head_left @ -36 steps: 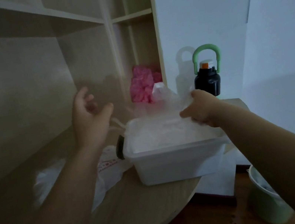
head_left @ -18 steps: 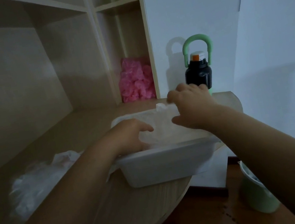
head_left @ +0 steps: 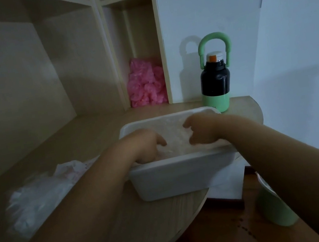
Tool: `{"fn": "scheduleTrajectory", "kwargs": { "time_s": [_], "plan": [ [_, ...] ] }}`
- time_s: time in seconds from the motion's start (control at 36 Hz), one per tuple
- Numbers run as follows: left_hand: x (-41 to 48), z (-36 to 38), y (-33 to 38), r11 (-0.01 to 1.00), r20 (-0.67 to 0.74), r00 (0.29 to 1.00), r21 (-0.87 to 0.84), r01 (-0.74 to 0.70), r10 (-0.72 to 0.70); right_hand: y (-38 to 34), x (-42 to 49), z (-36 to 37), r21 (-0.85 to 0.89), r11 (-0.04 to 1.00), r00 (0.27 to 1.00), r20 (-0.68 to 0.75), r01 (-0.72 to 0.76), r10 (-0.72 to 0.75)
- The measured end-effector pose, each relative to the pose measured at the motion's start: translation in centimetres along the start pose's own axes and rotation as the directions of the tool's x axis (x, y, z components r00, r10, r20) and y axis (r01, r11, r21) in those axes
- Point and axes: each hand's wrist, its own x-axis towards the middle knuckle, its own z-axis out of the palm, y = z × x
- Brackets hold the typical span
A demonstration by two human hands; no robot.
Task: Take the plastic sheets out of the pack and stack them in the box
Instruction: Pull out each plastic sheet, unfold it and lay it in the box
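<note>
My left hand and right hand are both down in the white box, fingers curled onto the plastic sheets; whether they pinch or only press, I cannot tell. The pack lies just left of the box.

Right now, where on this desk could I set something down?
Bare wood lies behind the box, between the pink bags and the bottle, and along the near edge. Crowded at the box's left, where the pack lies.

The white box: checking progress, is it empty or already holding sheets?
Not empty: crinkled clear plastic sheets lie inside the white box, where the left hand and right hand touch them.
</note>
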Motion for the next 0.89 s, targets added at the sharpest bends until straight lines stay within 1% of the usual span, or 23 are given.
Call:
{"fn": "scheduleTrajectory", "kwargs": {
  "time_s": [0.08,0.17,0.22,0.28,0.33,0.39,0.44,0.47,0.5,0.56,0.58,0.64,0.69,0.75,0.81,0.89],
  "plan": [
    [-2.4,-1.2,-1.0,0.988,-0.227,0.974,-0.150,-0.027,-0.008,-1.2,-0.8,-1.0,0.175,0.983,0.981,-0.195,0.048,-0.013],
    [-5.8,-2.0,-2.6,0.962,-0.405,0.913,-0.263,-0.070,-0.044,-4.1,-1.9,-1.5,0.293,0.944,0.934,-0.354,0.150,-0.039],
    [-7.3,-2.0,-3.3,0.933,-0.487,0.869,-0.346,-0.100,-0.087,-5.9,-2.7,-1.6,0.336,0.914,0.881,-0.470,0.229,-0.049],
    [-9.3,-1.2,-4.6,0.906,-0.558,0.816,-0.408,-0.110,-0.152,-8.7,-3.4,-1.2,0.367,0.870,0.828,-0.555,0.328,-0.078],
    [-11.1,0.1,-6.2,0.878,-0.622,0.747,-0.465,-0.115,-0.232,-11.4,-4.1,-0.5,0.390,0.820,0.782,-0.614,0.419,-0.108],
    [-12.9,1.8,-8.2,0.836,-0.655,0.675,-0.539,-0.105,-0.338,-14.4,-4.8,0.6,0.416,0.753,0.748,-0.646,0.509,-0.149],
    [-14.3,3.7,-10.1,0.796,-0.661,0.616,-0.599,-0.090,-0.428,-16.6,-5.2,1.9,0.435,0.697,0.730,-0.657,0.570,-0.187],
    [-15.0,4.8,-11.0,0.784,-0.663,0.592,-0.615,-0.080,-0.459,-17.7,-5.2,2.7,0.447,0.677,0.733,-0.650,0.584,-0.204],
    [-15.3,5.9,-11.5,0.777,-0.664,0.574,-0.625,-0.075,-0.479,-18.2,-5.1,3.4,0.458,0.669,0.744,-0.632,0.585,-0.217],
    [-16.4,8.4,-12.9,0.771,-0.659,0.552,-0.636,-0.044,-0.512,-19.8,-4.4,5.6,0.520,0.657,0.805,-0.542,0.546,-0.241],
    [-16.7,9.6,-13.3,0.771,-0.648,0.560,-0.636,-0.024,-0.516,-20.3,-4.0,6.8,0.553,0.657,0.838,-0.488,0.513,-0.243],
    [-17.1,11.9,-13.7,0.773,-0.591,0.616,-0.633,0.044,-0.520,-21.4,-3.1,9.4,0.609,0.655,0.886,-0.404,0.447,-0.229],
    [-16.9,13.6,-13.8,0.781,-0.508,0.684,-0.607,0.146,-0.523,-21.8,-2.3,11.2,0.644,0.652,0.911,-0.358,0.400,-0.206],
    [-16.4,14.8,-13.9,0.797,-0.478,0.712,-0.573,0.191,-0.514,-22.3,-1.6,12.5,0.643,0.654,0.915,-0.328,0.399,-0.235],
    [-15.9,15.3,-14.1,0.809,-0.507,0.694,-0.558,0.187,-0.511,-22.5,-1.2,13.4,0.640,0.654,0.914,-0.303,0.404,-0.269],
    [-15.2,15.5,-14.4,0.763,-0.519,0.613,-0.605,0.229,-0.595,-22.4,-0.7,14.8,0.653,0.629,0.906,-0.324,0.423,-0.273]
  ]
}}
